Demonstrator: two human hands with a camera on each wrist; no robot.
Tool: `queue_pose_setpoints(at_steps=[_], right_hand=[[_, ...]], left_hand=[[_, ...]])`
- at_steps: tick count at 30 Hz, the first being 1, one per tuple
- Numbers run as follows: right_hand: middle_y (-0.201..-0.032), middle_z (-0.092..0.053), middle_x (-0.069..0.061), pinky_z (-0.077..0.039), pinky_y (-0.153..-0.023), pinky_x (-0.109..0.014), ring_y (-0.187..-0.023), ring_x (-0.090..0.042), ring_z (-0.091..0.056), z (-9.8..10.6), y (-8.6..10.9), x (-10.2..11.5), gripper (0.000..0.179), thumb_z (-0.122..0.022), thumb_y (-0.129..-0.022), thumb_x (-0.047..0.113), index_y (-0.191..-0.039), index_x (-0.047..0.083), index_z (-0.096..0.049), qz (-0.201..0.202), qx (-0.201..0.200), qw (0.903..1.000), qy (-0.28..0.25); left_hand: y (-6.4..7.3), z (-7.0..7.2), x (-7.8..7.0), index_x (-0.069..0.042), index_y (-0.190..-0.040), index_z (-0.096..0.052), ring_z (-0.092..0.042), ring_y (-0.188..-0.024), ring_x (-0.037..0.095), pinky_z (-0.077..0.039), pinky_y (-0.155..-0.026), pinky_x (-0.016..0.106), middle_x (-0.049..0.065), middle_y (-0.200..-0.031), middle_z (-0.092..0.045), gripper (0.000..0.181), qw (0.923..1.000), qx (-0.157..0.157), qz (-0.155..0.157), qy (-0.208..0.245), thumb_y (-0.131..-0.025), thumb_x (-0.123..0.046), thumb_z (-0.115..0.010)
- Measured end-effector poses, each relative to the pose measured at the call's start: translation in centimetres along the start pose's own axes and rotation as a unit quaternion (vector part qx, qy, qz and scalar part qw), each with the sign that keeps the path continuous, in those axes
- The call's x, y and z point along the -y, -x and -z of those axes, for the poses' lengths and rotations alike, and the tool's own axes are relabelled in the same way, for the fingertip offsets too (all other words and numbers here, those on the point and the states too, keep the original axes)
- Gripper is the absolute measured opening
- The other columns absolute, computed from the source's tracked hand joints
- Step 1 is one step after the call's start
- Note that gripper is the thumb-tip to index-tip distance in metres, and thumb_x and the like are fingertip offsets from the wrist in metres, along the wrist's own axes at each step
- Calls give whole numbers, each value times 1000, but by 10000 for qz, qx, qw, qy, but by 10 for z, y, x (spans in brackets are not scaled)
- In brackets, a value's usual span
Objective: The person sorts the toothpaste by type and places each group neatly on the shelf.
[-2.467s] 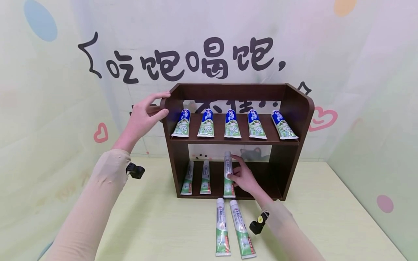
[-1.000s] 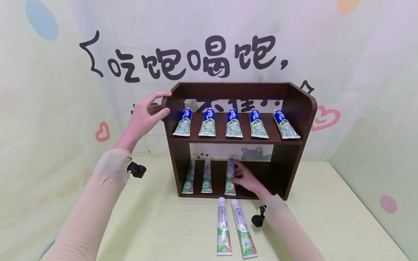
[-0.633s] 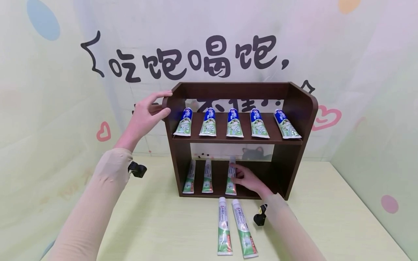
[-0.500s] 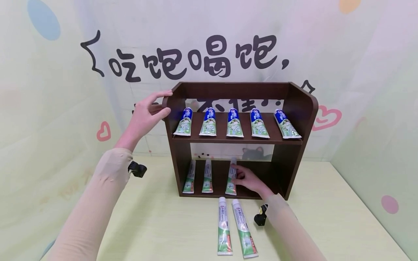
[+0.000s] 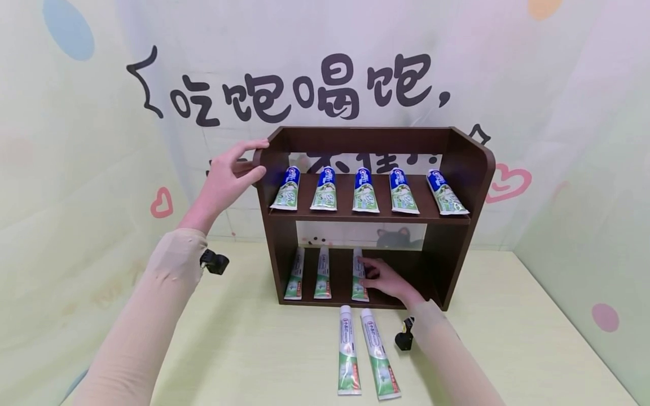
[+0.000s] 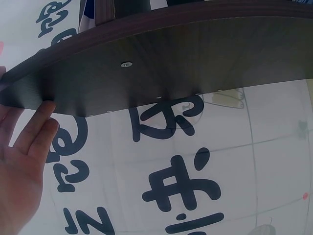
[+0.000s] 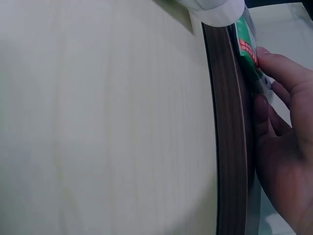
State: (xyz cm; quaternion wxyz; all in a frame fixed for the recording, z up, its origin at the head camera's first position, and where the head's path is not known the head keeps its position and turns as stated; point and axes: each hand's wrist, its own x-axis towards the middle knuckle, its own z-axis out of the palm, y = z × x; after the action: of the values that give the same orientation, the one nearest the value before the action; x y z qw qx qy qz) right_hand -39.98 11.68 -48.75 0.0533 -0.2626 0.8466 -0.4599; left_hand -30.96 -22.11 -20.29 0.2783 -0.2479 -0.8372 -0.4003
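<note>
My left hand [image 5: 223,177] holds the upper left side panel of a dark brown two-tier shelf [image 5: 363,137], thumb and index finger at its front edge. In the left wrist view, other fingers [image 6: 36,129] touch the panel's outer face. My right hand [image 5: 388,280] has its thumb and fingers on the sides of a grey, green-ended toothpaste tube [image 5: 359,285] on the lower tier. That tube lies leaning back, cap end to the rear. Two matching tubes, one far left [image 5: 294,276] and one beside it [image 5: 323,276], lie to its left.
Several blue-and-green toothpaste tubes [image 5: 365,194] lie in a row on the upper tier. Two more grey-green tubes, a left one [image 5: 347,352] and a right one [image 5: 380,355], lie on the pale table [image 5: 254,349] before the shelf. A printed backdrop [image 5: 355,34] stands behind.
My right hand has brought its tube back and down onto the lower tier; in the last half second the cap end has swung slightly left. My left hand has stayed on the shelf.
</note>
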Motion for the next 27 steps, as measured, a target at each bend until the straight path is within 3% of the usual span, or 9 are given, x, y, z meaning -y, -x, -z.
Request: queue_pose_setpoints(at_steps=[12,27], right_hand=[[-134,-46,-20,-50,-86,-32,-107,-27,-57,-2,1,-1,64,-71,-90,14,-149,12,-45,-362,-207,9991,-31],[-134,-45,-21,-49,-84,-30,-106,-28,-57,-3,3,0,65,-71,-90,12,-149,10,-44,-390,-222,9990,-45]], left_hand=[[-1,-1,1,-5,-136,-57,-65,-116,39,-51,-89,10,10,-148,-53,43,10000,-16,55,61,-93,-8,-62],[0,-2,0,-4,-135,-58,-66,-117,38,-51,-90,10,10,-148,-53,42,10000,-36,32,39,-93,-6,-62]])
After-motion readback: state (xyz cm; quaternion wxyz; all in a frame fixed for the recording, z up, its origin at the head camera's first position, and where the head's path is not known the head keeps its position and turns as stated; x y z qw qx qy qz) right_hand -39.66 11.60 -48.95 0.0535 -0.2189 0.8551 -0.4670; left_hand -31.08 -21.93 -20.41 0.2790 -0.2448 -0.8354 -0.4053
